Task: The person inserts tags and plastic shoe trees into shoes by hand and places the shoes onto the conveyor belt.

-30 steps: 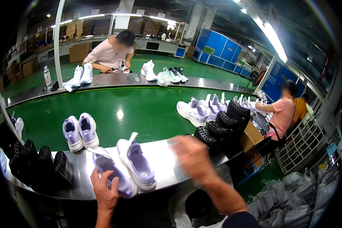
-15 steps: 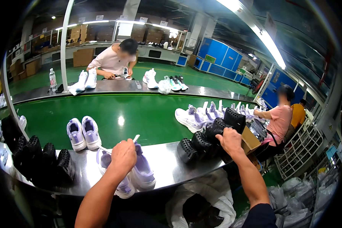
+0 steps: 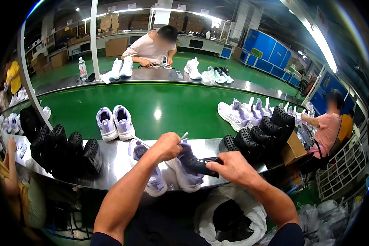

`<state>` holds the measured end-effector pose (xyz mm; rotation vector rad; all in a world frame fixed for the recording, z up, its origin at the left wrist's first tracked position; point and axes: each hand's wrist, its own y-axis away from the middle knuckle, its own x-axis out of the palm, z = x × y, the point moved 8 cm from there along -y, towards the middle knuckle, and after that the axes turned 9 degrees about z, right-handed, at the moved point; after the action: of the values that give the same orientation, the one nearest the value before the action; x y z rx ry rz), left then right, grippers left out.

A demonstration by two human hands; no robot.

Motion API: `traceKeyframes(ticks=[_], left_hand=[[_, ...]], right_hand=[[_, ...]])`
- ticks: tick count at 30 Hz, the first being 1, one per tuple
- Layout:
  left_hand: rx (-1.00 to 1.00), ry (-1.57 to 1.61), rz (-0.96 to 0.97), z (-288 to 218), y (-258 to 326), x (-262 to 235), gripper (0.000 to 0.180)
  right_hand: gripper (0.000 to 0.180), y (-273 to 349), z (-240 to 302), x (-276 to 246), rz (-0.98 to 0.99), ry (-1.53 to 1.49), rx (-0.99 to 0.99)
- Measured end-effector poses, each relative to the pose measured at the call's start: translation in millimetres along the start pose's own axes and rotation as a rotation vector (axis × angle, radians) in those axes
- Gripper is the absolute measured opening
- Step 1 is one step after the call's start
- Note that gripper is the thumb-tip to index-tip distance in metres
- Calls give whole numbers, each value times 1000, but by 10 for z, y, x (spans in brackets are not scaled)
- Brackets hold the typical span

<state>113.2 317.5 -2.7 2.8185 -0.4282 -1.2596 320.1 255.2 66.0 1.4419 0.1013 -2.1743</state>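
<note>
Between the two hands, a smooth white-and-lavender sneaker (image 3: 185, 177) rests on the shiny metal worktop (image 3: 117, 166). The left hand (image 3: 167, 146) is curled closed on its upper end, near the pale tongue loop. The right hand (image 3: 234, 166) clasps a dark, studded shoe last (image 3: 197, 165), its left end at the sneaker's padded opening. Beyond the right hand stand knobbly black lasts (image 3: 258, 136); below it sags a crinkled white plastic sack (image 3: 206, 213).

Dark navy left sleeve (image 3: 106, 239) and right sleeve (image 3: 289, 236) are worn, both ended well back from the fingers (image 3: 228, 157). Left hand (image 3: 168, 146) and right hand (image 3: 235, 167) seen bare, forearms (image 3: 125, 194) too. Dark clothing (image 3: 164, 225) shown between forearms, below the fingers; details lost in shadow.
</note>
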Motion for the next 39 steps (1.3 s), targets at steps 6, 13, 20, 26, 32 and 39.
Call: traceKeyframes(ticks=[6,13,20,26,32,39], left_hand=[[251,25,1,-527,-117,304,14],[-28,210,-192,-196,331,540,96],[-280,63,-302,67,210,804,84],[277,-246,-690,-608,1719,466,53],[-50,61,-366,428,1452,598,61],[205,-83,-816,444,2236,-497,38]], right_hand=[[40,-460,-55,565,-147,253,69],[35,-345,-348,440,-320,-138,-48],[27,-888,-473,696,-319,48,189],[30,-975,-553,733,-261,43,121],[29,-988,-122,762,-167,28,30],[50,-509,129,380,-192,66,-37]])
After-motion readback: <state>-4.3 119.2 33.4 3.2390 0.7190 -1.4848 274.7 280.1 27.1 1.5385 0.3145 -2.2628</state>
